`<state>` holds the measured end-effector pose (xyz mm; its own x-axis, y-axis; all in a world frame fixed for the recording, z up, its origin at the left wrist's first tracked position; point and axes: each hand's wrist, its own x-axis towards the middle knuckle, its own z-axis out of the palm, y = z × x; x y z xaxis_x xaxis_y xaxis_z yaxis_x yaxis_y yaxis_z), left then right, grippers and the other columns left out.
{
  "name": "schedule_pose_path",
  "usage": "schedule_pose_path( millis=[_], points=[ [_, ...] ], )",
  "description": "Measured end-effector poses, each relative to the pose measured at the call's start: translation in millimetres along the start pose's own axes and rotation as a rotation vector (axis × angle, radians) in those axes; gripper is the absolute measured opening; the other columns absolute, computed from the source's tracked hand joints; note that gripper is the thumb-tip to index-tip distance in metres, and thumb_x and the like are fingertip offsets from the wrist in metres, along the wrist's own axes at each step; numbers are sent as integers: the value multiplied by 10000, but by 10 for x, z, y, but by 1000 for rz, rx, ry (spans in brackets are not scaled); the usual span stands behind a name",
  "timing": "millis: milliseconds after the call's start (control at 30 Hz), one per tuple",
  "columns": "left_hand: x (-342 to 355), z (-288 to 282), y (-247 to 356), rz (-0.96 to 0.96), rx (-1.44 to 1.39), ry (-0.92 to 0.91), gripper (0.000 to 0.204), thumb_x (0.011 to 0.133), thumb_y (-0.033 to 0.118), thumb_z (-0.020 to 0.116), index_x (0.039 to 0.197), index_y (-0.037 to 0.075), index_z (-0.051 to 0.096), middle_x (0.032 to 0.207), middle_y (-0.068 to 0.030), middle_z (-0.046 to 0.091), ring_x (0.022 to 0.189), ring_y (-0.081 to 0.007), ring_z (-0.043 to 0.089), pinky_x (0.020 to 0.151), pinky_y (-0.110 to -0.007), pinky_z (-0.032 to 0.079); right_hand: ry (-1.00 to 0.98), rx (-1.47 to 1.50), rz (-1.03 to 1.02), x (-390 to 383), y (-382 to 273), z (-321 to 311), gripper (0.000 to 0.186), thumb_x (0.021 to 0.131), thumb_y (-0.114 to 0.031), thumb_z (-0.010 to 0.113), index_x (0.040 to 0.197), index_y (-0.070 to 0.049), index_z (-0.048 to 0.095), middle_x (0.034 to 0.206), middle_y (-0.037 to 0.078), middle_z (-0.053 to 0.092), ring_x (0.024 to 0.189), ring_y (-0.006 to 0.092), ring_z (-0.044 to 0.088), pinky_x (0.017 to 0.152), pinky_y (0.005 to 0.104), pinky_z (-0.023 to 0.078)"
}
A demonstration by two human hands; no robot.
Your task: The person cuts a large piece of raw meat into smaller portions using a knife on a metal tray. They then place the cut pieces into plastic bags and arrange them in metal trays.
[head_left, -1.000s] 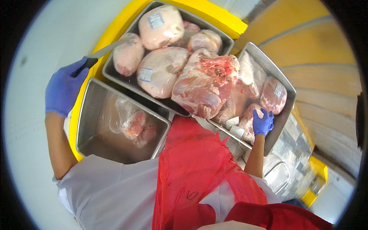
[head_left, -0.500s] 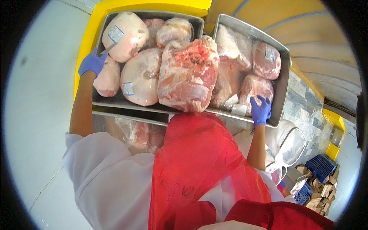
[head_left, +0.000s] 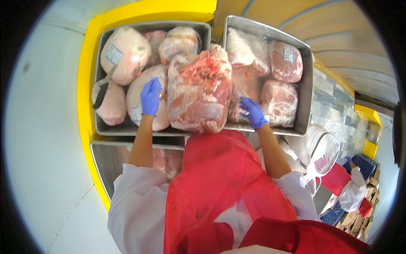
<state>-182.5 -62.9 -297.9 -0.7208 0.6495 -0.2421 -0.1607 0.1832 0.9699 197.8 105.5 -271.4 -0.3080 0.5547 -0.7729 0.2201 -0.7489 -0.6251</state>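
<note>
A large cut of raw meat (head_left: 198, 95), with a torn red patch on its upper side, lies across the adjoining rims of two metal trays. Just left of it, my left hand (head_left: 151, 97), in a blue glove, is over a wrapped pale meat piece (head_left: 134, 95); its fingers are stretched out and hold nothing visible. My right hand (head_left: 253, 113), also gloved, is open beside the cut's right side, fingers apart. A black-handled knife (head_left: 101, 94) rests on the wrapped meat at the far left, out of either hand.
The left metal tray (head_left: 98, 120) sits over a yellow surface (head_left: 84, 84); the right metal tray (head_left: 308, 93) holds several wrapped pieces. A lower tray (head_left: 101, 158) with meat is nearer me. At lower right are a co-worker's white sleeve (head_left: 353, 192), a blue crate (head_left: 364, 164) and cardboard pieces.
My left hand has let go of the knife and moved right, toward the large cut. My right hand has moved left off a wrapped piece. A co-worker has come into view at lower right.
</note>
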Motion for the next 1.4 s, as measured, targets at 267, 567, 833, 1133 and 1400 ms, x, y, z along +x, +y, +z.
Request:
schedule_pose_path(
  millis=[267,567,833,1133,1400],
  points=[
    [1172,388,-359,65,573,-255,630,1027,480,339,1285,-54,553,1307,-241,574,1235,-350,537,1033,-380,399,-272,226,268,-87,58,684,946,850,-809,360,1450,-77,390,1426,152,457,1292,364,441,1072,544,353],
    [1733,773,-134,-292,558,-378,726,984,577,375,1385,-18,478,1382,-191,527,1276,-288,500,1065,-365,365,-417,746,365,297,911,647,884,924,-739,266,1479,-57,356,1517,133,383,1379,294,384,1128,458,322],
    [1332,1000,178,-478,150,-357,818,923,644,416,1526,106,289,1546,-67,336,1413,-233,307,1161,-366,213,-164,246,81,197,378,649,900,857,-812,326,1402,-118,505,1396,157,517,1262,316,492,1055,440,386],
    [913,744,141,-747,-125,-514,702,943,544,456,1478,102,353,1504,-110,367,1356,-304,372,1119,-434,307,-176,420,-202,604,479,717,724,953,-670,343,1367,-113,550,1283,63,602,1101,184,581,998,346,428],
    [642,710,204,-804,-245,-403,690,975,561,342,1496,109,322,1530,-141,321,1390,-294,335,1149,-428,278,-230,272,-179,614,455,746,764,941,-708,314,1405,-135,515,1428,81,502,1267,214,488,1068,375,364]
  ],
)
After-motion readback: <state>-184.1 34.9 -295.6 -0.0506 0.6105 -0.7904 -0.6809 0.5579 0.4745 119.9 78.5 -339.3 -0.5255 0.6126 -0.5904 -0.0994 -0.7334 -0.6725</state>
